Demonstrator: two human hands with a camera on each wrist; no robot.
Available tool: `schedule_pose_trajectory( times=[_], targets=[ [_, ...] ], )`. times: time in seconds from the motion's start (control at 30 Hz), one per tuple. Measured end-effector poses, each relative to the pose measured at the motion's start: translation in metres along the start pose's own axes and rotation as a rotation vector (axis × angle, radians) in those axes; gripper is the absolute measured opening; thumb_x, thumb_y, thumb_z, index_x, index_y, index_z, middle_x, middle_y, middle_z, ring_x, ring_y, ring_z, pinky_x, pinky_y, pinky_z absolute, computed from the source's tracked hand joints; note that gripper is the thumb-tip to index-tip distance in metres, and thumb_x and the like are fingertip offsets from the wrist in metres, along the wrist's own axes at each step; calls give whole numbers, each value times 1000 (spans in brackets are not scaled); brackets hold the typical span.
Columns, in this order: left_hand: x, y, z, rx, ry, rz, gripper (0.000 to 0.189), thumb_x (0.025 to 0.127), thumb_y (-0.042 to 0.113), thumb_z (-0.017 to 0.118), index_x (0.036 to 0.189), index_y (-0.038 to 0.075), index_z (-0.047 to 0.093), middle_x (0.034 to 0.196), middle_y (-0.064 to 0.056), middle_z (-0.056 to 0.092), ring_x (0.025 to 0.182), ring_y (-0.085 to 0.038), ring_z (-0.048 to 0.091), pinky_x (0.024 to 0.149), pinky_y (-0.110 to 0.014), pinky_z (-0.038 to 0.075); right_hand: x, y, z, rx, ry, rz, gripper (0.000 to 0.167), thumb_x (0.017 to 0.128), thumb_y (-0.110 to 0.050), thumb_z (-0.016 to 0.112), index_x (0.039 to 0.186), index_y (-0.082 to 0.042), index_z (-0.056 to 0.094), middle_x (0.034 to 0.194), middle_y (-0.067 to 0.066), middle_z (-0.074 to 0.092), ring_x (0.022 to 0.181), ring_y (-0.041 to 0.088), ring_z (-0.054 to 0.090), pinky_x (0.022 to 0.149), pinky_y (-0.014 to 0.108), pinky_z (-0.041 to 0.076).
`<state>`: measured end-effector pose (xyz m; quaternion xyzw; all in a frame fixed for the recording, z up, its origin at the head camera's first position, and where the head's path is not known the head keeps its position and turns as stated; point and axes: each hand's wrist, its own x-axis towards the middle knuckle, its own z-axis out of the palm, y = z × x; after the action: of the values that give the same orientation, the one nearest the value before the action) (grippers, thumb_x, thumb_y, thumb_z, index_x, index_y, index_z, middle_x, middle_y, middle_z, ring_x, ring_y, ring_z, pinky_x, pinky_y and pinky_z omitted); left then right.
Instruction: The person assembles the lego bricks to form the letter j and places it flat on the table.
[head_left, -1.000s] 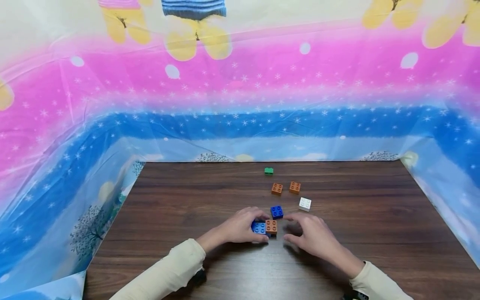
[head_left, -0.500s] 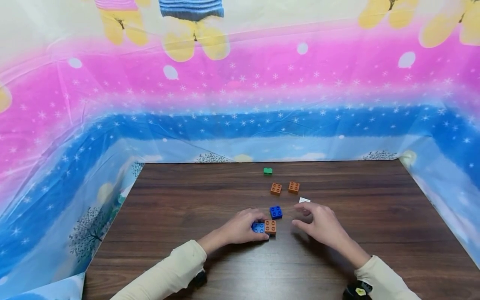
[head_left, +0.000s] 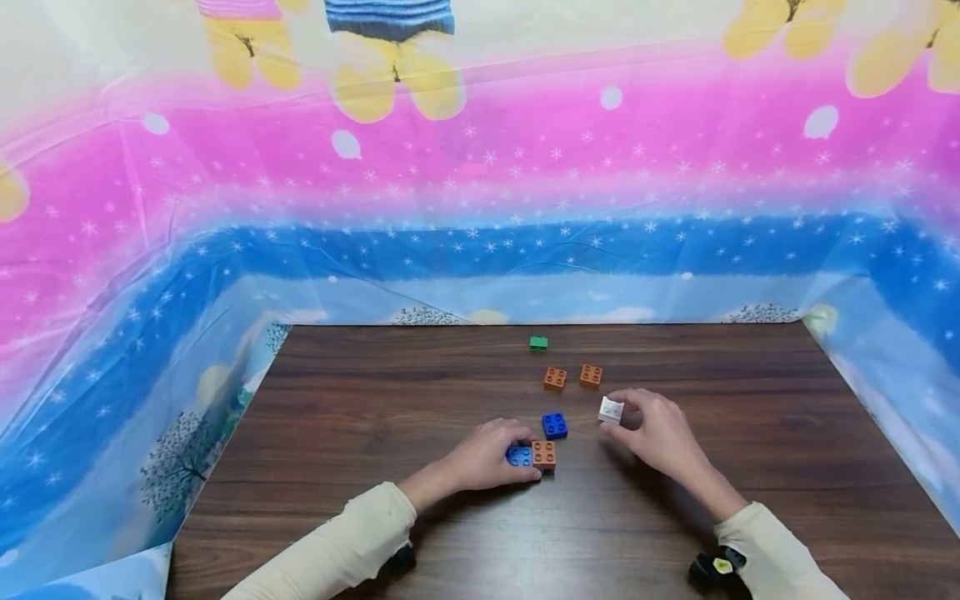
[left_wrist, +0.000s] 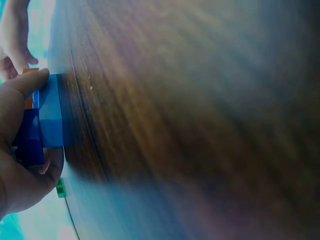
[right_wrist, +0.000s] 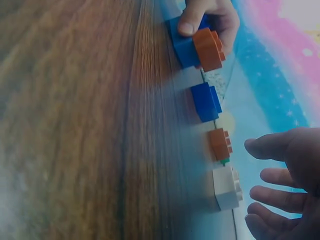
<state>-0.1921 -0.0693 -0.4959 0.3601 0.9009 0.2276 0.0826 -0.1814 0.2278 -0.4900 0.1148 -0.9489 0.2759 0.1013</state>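
My left hand [head_left: 487,454] holds a small toy-brick assembly, thumb on one side and fingers on the other. A lighter blue brick [right_wrist: 182,47] forms its base, resting on the table. On top sit an orange brick [head_left: 543,453] at the right and a dark blue brick [left_wrist: 31,137] at the left, partly covered by the hand. My right hand [head_left: 660,429] is at the white brick [head_left: 611,409], thumb and fingers spread on its right side. In the right wrist view, a gap shows between the right hand [right_wrist: 287,187] and that brick.
Just behind the assembly lies a loose dark blue brick [head_left: 554,425]. Farther back are two orange bricks, one left [head_left: 555,378] and one right [head_left: 591,376], and a small green brick [head_left: 538,342]. A patterned cloth [head_left: 480,250] rises behind the dark wooden table [head_left: 360,375].
My right hand has moved right and away from me, from beside the loose dark blue brick to the white brick. The left hand has kept its hold on the assembly.
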Motion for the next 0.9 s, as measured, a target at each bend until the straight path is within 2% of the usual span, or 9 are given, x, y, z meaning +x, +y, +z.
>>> schedule_pose_trajectory(
  times=[0.3,0.47,0.6,0.9],
  targets=[
    [1,-3,2,-25,4,5,46,90,45,77,126,17,69,124,2,68,114,-13,61,97,-34,49,8,11,3,3,-22,30,50,86,-26,84,129,-5,68,122,21,69,105,38,66,85,59,50],
    [1,-3,2,-24,3,12,45,90,44,77,125,17,69,120,3,68,109,-11,61,93,-31,49,11,16,6,9,-38,51,51,86,-27,84,129,-5,68,119,19,70,103,36,67,85,57,50],
    [2,-3,1,-24,3,12,44,90,44,78,124,18,70,119,4,69,107,-10,60,92,-31,49,14,20,10,12,-59,60,50,85,-27,85,127,-5,69,112,16,71,96,30,68,80,53,51],
    [1,-2,1,-24,-12,-18,46,90,45,77,127,18,69,131,1,67,128,-21,58,108,-41,44,17,24,14,-4,-94,60,49,85,-27,84,126,-4,70,109,15,72,94,28,67,77,50,52]
  ],
)
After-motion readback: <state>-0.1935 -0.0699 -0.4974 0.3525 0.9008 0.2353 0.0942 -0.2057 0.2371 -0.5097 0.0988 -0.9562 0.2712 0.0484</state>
